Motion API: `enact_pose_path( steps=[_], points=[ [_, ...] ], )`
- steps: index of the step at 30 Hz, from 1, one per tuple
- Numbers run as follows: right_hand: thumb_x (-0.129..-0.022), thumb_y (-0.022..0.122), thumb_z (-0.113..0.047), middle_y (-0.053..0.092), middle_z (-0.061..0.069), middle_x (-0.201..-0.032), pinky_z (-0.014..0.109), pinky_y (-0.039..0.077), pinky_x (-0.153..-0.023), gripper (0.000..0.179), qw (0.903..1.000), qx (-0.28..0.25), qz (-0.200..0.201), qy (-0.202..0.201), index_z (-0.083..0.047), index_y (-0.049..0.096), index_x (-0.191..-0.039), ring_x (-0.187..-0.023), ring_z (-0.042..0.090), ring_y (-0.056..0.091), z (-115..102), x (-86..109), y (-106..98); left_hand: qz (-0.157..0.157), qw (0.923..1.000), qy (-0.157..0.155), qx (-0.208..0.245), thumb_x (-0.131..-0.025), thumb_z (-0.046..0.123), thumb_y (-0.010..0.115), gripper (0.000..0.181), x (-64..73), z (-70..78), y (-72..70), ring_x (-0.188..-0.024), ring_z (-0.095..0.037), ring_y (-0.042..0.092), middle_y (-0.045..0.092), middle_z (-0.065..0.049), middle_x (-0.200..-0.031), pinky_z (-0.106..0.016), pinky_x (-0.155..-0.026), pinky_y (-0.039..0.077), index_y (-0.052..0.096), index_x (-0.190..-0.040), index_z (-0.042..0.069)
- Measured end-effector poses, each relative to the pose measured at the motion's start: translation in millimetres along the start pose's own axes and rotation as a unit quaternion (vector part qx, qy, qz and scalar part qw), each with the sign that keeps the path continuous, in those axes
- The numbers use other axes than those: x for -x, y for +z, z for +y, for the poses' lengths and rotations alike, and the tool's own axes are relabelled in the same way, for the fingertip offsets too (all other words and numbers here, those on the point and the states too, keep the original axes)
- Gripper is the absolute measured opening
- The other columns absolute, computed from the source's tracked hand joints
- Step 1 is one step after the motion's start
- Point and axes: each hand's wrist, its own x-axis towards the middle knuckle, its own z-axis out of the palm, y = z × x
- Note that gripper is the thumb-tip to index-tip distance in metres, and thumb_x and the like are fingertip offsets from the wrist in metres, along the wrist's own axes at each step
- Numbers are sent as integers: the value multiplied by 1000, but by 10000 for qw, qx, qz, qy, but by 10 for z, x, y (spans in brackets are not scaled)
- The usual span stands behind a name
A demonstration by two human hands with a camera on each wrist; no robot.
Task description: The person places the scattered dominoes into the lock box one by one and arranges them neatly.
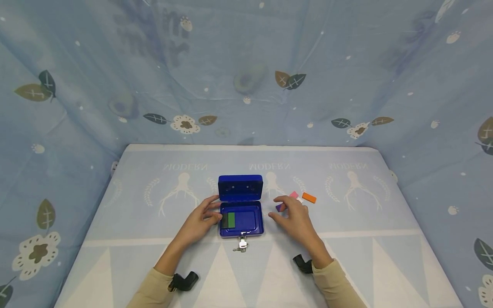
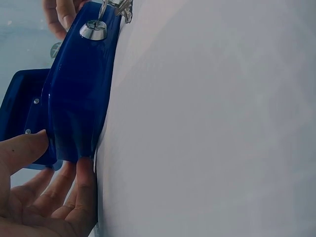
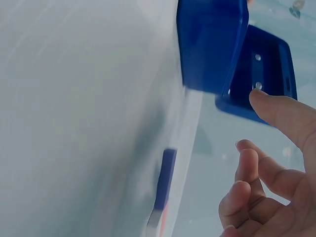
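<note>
A blue metal cash box [image 1: 248, 233] stands with its lid [image 1: 240, 188] tipped back. Inside, against the left wall, a green block [image 1: 231, 220] lies beside a black block [image 1: 225, 220]. Keys [image 1: 242, 244] hang from the front lock. My left hand [image 1: 200, 223] holds the box's left side, thumb at the rim and fingers against the outer wall [image 2: 79, 160]. To the right of the box, my right hand [image 1: 294, 218] hovers with thumb and forefinger spread, nothing between them. Beside and behind it lie a purple block [image 3: 165, 177], a pink block [image 1: 294, 194] and an orange block [image 1: 309, 197].
A small white block [image 1: 299, 199] lies among the coloured ones, partly hidden by the right hand. The patterned tablecloth [image 1: 135, 205] runs back to a blue curtain [image 1: 246, 51], which also hangs along both sides. A black wrist camera mount [image 1: 184, 281] sits on each forearm.
</note>
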Motion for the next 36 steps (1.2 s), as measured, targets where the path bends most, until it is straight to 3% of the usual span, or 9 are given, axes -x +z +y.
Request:
enact_pose_path(
  steps=[16,25,36],
  points=[
    [-80,87,-18,61,4,-82,33,34,-56,39,9980,100,274,556,-6,70,-113,-58,14,42,247,1,-207,-17,10000,-53,53,-97,11,67,61,-1,6,1,-114,-28,63,58,-14,-138,-44,-92,51,42,-152,16],
    [-81,85,-18,59,5,-81,33,37,-57,41,9949,371,366,860,-4,69,-116,-63,16,45,382,7,-264,-73,9999,99,23,-97,12,67,60,-13,-22,2,-114,-32,63,57,-20,-138,-47,-93,50,42,-151,11],
    [-83,83,-20,60,9,-84,35,40,-64,46,9892,223,215,1432,1,65,-119,-69,22,48,461,-7,-308,-39,10000,-57,-26,-97,10,66,60,-10,-6,3,-114,-28,63,57,-14,-139,-45,-93,51,42,-152,15]
  ],
)
